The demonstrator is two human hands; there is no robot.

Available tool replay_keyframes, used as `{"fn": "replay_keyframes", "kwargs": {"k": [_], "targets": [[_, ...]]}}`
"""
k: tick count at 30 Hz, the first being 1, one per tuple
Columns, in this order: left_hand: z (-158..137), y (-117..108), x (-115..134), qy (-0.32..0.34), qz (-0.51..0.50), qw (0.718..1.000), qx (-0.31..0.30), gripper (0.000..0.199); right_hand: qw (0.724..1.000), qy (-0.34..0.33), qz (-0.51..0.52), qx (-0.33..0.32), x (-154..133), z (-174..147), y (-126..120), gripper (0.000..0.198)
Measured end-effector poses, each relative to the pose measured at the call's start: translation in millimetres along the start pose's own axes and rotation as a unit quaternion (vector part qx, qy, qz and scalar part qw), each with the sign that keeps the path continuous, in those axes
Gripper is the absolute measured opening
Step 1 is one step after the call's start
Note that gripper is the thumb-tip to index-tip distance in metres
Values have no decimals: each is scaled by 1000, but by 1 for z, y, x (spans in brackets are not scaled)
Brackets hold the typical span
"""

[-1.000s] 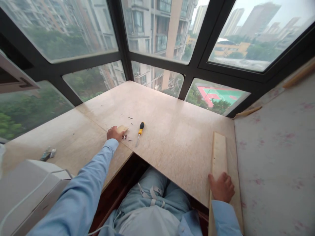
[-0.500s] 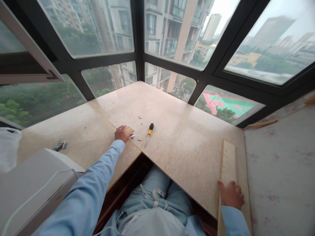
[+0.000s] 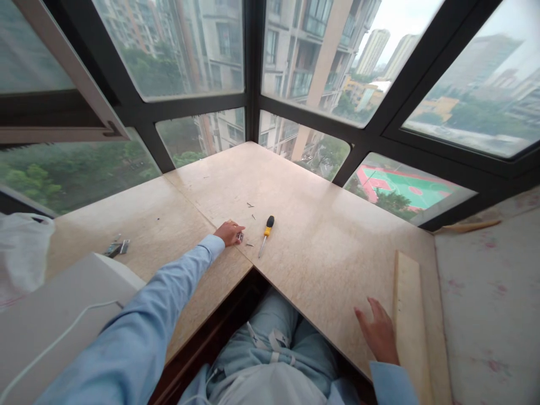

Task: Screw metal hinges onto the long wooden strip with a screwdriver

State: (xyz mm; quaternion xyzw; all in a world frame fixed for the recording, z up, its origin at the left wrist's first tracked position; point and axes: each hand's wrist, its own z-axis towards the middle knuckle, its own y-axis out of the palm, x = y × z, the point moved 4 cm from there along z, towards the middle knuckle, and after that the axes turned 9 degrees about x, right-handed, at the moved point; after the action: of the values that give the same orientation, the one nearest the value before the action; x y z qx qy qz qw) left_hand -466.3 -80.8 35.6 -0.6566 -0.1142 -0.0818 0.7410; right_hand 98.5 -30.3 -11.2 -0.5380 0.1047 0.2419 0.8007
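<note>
My left hand [image 3: 229,233] rests on the tabletop with its fingers bent down over a small metal hinge [image 3: 240,237]. The hinge shows only in part past the fingertips. A small screw [image 3: 250,244] lies just beside it. To the right of that hand is a screwdriver [image 3: 266,233] with a black and yellow handle, its shaft angled toward me. My right hand [image 3: 377,332] hovers just left of a long wooden board [image 3: 408,304], fingers spread and holding nothing. The board lies along the right side of the tabletop.
More screws [image 3: 250,205] lie beyond the screwdriver. Other metal hardware [image 3: 117,247] sits at the left, near a white box [image 3: 84,292] with a cable over it and a plastic bag [image 3: 25,253]. Windows border the tabletop [image 3: 312,253]; its front has a cut-out corner.
My right hand has let go of the long board and moved left off it. My left hand has shifted from a small wooden piece onto the hinge; that piece no longer shows.
</note>
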Motion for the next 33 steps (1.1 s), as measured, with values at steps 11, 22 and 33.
{"fn": "replay_keyframes", "kwargs": {"k": [11,22,33], "targets": [[-9,-18,13,-116,-256,950,135,59,990,-61,102,-75,-67,-12,46,62],[-36,-25,105,-284,-843,369,270,37,972,-82,189,-112,-128,2,64,49],[-43,0,197,-326,-912,163,187,24,917,-23,357,-176,-179,13,26,41]]}}
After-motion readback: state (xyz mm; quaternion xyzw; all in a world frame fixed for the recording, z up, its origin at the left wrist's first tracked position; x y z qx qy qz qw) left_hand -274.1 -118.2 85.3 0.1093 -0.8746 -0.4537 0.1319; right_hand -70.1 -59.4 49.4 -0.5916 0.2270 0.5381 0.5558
